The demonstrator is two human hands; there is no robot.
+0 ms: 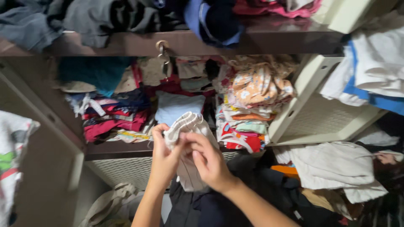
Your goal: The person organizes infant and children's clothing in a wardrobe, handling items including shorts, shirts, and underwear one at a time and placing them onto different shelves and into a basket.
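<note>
Hands are working close to the camera: the left hand (pixel 163 156) and the right hand (pixel 207 162) are both pinching a pale striped garment (pixel 188 143), which is hanging between them in front of the wardrobe shelf (pixel 118 149). Behind it, stacks of folded clothes (pixel 248 109) are sitting beside a cream basket (pixel 320 117).

Striped garment (pixel 188 143) lower part hidden behind hands.
</note>
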